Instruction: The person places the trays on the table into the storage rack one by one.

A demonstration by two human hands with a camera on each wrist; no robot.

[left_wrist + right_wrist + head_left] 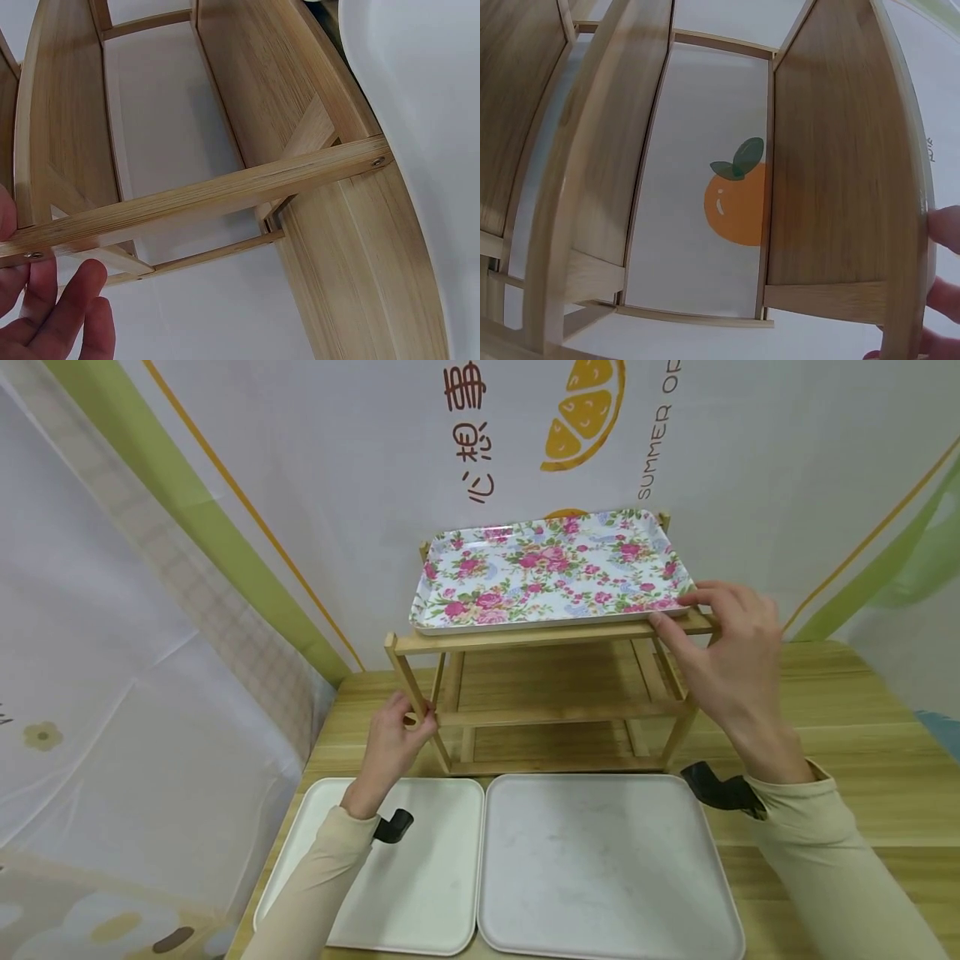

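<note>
**Bamboo rack held at both ends, floral tray on its top shelf**

A three-tier wooden rack (551, 693) is seen at the centre of the head view, standing on a wooden table (847, 752) against a printed backdrop (300, 443). On its top shelf, in the upper middle of the frame, a floral tray (551, 572) is lying flat.

The left hand (393, 739) is placed at the left centre of the frame, its fingers curled round the rack's front left post at the level of the middle shelf. In the left wrist view, fingertips (71, 300) are seen at the lower left, just under a cross rail of the rack.

The right hand (723, 660) is found at the right centre of the head view. The right end of the top shelf is pinched by it, the thumb lying over the tray's near right corner and the fingers under the shelf edge. In the right wrist view, only fingertips (945, 229) are shown at the right edge against the wood.

Two plain trays are laid side by side along the lower edge of the frame: a white tray (435, 877) under the left forearm and a grey tray (607, 868) to its right.
</note>
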